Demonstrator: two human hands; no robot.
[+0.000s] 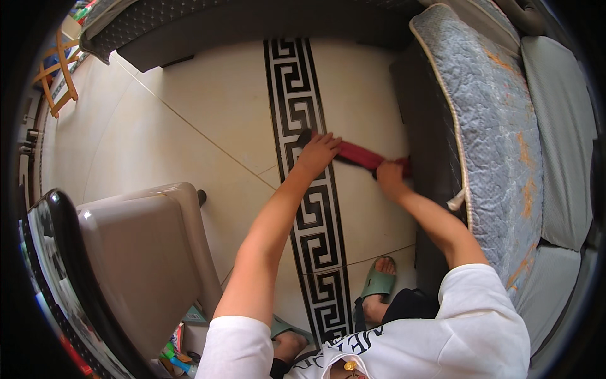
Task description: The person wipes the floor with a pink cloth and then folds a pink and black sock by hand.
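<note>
A long, narrow red object (360,155) with a dark end is held out before me, slanting above the tiled floor; blur hides what it is exactly. Near its dark end, my left hand (320,154) lies over it with the fingers bent across the top. My right hand (391,176) grips it farther right, close to the dark base of the sofa (433,142). A short red part shows past the right hand, against that base.
Grey quilted padding (497,123) covers the sofa on my right. At left stands a glossy table (137,265) or cabinet with a black edge. A dark upholstered piece (227,28) spans the far side; a wooden folding stand (60,71) is far left. My feet wear green slippers (380,280).
</note>
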